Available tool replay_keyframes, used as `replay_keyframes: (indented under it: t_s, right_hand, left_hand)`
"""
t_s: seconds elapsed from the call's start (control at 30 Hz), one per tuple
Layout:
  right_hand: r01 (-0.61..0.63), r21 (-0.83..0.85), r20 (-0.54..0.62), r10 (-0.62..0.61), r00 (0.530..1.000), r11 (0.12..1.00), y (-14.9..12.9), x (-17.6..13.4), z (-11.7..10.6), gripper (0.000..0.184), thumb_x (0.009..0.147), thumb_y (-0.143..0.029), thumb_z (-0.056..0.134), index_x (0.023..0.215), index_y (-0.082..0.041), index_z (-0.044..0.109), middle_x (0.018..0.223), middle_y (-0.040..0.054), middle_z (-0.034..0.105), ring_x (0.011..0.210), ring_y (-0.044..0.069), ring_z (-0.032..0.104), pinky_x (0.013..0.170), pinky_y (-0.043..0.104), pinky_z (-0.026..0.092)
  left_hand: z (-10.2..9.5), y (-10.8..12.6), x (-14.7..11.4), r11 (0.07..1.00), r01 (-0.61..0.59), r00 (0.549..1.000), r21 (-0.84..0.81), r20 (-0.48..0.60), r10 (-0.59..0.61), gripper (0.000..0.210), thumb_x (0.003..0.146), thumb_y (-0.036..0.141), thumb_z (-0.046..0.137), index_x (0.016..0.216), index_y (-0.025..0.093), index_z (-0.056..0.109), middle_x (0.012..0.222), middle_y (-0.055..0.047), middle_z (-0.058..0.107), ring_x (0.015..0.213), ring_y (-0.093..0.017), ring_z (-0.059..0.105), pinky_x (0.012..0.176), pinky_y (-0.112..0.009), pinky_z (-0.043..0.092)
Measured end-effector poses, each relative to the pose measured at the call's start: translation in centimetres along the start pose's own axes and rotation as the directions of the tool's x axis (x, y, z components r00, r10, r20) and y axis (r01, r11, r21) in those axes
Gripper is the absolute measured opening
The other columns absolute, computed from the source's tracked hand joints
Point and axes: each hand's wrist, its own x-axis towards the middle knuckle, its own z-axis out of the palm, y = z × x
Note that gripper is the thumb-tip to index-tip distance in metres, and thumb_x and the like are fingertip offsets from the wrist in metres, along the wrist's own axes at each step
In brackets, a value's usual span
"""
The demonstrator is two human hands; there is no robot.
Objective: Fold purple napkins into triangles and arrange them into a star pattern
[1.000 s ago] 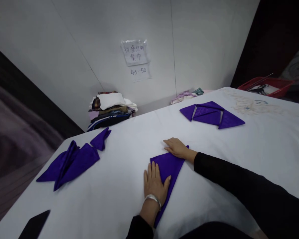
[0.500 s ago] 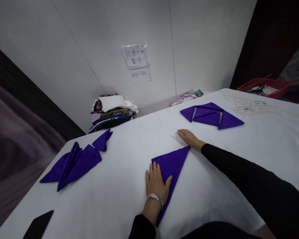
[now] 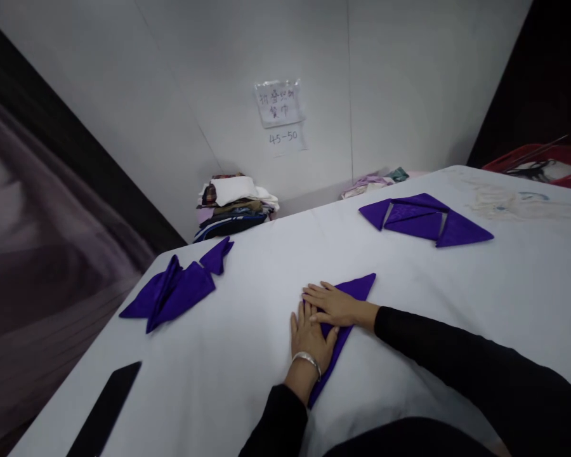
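Observation:
A purple cloth napkin (image 3: 360, 287), folded into a triangle, lies on the white-covered table (image 3: 247, 381) in front of me. My left hand (image 3: 310, 339), with a silver bracelet at the wrist, rests flat on its left part, fingers stretched forward. Across its upper middle lies my right hand (image 3: 332, 304), flat too, with its fingers pointing left and close to the left fingertips. Both hands cover much of the cloth; its right tip and lower tip show.
Purple folded napkins (image 3: 416, 218) lie at the far right, and more purple folded cloth (image 3: 171, 292) at the left. A black flat object (image 3: 105, 409) is at the near left edge. Beyond the table are a clothes stack (image 3: 235, 206) and a red basket (image 3: 542, 164).
My right hand has moved left from beyond the napkin's right tip onto its upper middle. My left hand stays flat on the napkin. The view has turned slightly left.

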Motion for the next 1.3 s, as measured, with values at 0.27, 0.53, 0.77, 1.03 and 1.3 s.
replay_keyframes:
  t_s: [0.27, 0.53, 0.77, 1.03, 1.3]
  right_hand:
    - [0.022, -0.041, -0.02, -0.023, 1.0, 0.999, 0.8, -0.1, 1.0, 0.068, 0.086, -0.061, 0.034, 0.14, -0.02, 0.029, 0.145, 0.011, 0.028, 0.135, 0.025, 0.017, 0.109, 0.046, 0.008]
    - [0.032, -0.081, -0.04, -0.036, 0.999, 0.996, 1.1, -0.2, 1.3, 0.067, 0.086, -0.061, 0.034, 0.14, -0.021, 0.03, 0.145, 0.0095, 0.029, 0.134, 0.026, 0.019, 0.109, 0.047, 0.009]
    - [0.038, -0.095, -0.053, -0.044, 0.998, 0.995, 1.3, -0.1, 1.5, 0.067, 0.085, -0.062, 0.034, 0.139, -0.022, 0.032, 0.144, 0.01, 0.031, 0.134, 0.026, 0.02, 0.108, 0.048, 0.012]
    - [0.019, -0.117, -0.02, -0.022, 1.0, 0.993, 1.1, -0.1, 1.3, 0.067, 0.086, -0.062, 0.032, 0.139, -0.023, 0.031, 0.145, 0.0085, 0.029, 0.134, 0.025, 0.019, 0.108, 0.046, 0.011]
    - [0.021, -0.138, 0.003, -0.021, 1.0, 0.99, 1.0, 0.0, 1.2, 0.068, 0.086, -0.062, 0.03, 0.14, -0.02, 0.029, 0.145, 0.0102, 0.027, 0.135, 0.025, 0.017, 0.108, 0.047, 0.01]
  left_hand:
    - [-0.8, -2.2, -4.5, 0.998, 0.041, 0.999, 0.038, 0.021, -0.042, 0.073, 0.085, 0.058, 0.027, 0.14, 0.01, 0.022, 0.148, -0.012, 0.02, 0.137, -0.026, 0.01, 0.11, -0.05, 0.011]
    - [-1.5, -3.4, -10.7, 0.992, 0.123, 0.992, -0.002, 0.028, -0.123, 0.067, 0.086, 0.046, 0.037, 0.14, 0.01, 0.021, 0.147, -0.014, 0.018, 0.136, -0.027, 0.012, 0.108, -0.054, 0.015]
    - [-1.4, 0.4, -11.6, 0.968, -0.228, 0.971, -0.101, 0.054, 0.234, 0.079, 0.082, 0.066, 0.029, 0.14, 0.013, 0.02, 0.148, -0.011, 0.016, 0.137, -0.026, 0.007, 0.11, -0.054, 0.008]
    - [-0.9, -3.8, -17.3, 0.977, -0.208, 0.969, -0.049, 0.126, 0.212, 0.077, 0.081, 0.062, 0.04, 0.141, 0.017, 0.019, 0.147, -0.009, 0.019, 0.135, -0.028, 0.014, 0.109, -0.054, 0.016]
    - [-3.1, -2.6, -14.6, 0.983, -0.182, 0.983, -0.03, 0.008, 0.182, 0.076, 0.084, 0.058, 0.038, 0.141, 0.012, 0.017, 0.148, -0.011, 0.011, 0.136, -0.027, 0.008, 0.11, -0.054, 0.014]
